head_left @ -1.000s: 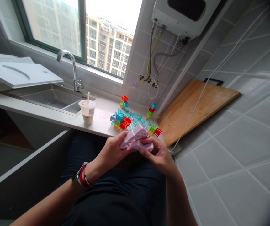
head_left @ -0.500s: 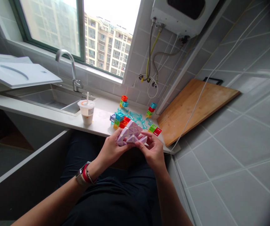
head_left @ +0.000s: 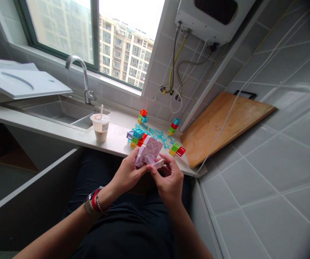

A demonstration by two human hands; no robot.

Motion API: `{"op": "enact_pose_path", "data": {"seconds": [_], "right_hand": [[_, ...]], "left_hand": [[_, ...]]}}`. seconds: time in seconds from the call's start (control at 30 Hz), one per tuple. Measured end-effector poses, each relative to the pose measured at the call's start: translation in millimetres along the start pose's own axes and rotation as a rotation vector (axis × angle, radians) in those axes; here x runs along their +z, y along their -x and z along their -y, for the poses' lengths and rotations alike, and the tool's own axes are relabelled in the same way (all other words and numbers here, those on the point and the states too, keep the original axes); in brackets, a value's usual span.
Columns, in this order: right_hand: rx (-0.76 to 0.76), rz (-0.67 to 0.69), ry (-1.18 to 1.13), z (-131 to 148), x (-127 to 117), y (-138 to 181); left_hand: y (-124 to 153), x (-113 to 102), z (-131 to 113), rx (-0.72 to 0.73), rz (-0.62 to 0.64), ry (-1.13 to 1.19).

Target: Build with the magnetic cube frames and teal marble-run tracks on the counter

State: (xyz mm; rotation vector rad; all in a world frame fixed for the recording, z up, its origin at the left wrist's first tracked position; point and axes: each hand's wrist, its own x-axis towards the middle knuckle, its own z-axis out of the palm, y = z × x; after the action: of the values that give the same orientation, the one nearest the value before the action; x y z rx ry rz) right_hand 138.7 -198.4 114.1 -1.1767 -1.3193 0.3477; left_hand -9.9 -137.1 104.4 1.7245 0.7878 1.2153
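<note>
Both of my hands hold a lilac snake puzzle [head_left: 149, 148] made of wedge-shaped segments, in front of the counter's edge. My left hand [head_left: 130, 169] is closed round its left side, thumb along the bottom. On the right, my right hand [head_left: 169, 172] pinches the lower-right end segments between thumb and fingers. That end sticks out at an angle from the folded block. Just behind the puzzle stand stacked translucent blocks [head_left: 137, 133] in blue, green, yellow and red, partly hidden by it. Green and red blocks [head_left: 176, 149] lie beyond my right hand.
A lidded cup with a straw [head_left: 100, 129] stands on the white counter [head_left: 118, 144], left of the blocks. Behind it are a sink [head_left: 54, 111] and faucet [head_left: 86, 81]. Clear teal pieces [head_left: 157, 135] lie among the blocks. A wooden board [head_left: 225, 126] leans at the right wall.
The puzzle's lower-right end has turned relative to the rest of it. My right hand has moved slightly left and rotated with that end. My left hand keeps its hold.
</note>
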Motion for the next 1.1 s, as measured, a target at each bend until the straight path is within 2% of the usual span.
{"op": "enact_pose_path", "data": {"seconds": [0.13, 0.2, 0.4, 0.47, 0.53, 0.6, 0.7, 0.87, 0.97, 1.1], "right_hand": [[0.066, -0.067, -0.103, 2, 9, 8], [0.088, -0.06, -0.143, 2, 9, 9], [0.147, 0.112, -0.248, -3, -10, -9], [0.131, 0.051, -0.221, -4, -15, -14], [0.116, -0.075, -0.19, -5, -16, -15], [0.137, -0.112, -0.224, -4, -15, -13], [0.214, -0.032, -0.328, -3, -12, -10], [0.298, -0.02, -0.398, -5, -8, -8], [0.323, -0.033, -0.454, -8, -8, -9], [0.417, 0.032, -0.556, -12, -11, -15]], "left_hand": [[3, 1, -2, -0.005, -0.009, 0.041], [4, 1, -4, -0.009, -0.007, 0.036], [6, 1, -12, 0.012, 0.035, 0.098], [5, 2, -14, -0.002, 0.07, 0.194], [4, 2, -14, -0.033, 0.113, 0.315], [4, 2, -14, -0.085, 0.145, 0.417], [6, 3, -12, -0.186, 0.184, 0.568], [7, 6, -11, -0.324, 0.216, 0.784], [5, 8, -14, -0.371, 0.187, 0.816], [3, 10, -18, -0.407, 0.139, 0.794]]}}
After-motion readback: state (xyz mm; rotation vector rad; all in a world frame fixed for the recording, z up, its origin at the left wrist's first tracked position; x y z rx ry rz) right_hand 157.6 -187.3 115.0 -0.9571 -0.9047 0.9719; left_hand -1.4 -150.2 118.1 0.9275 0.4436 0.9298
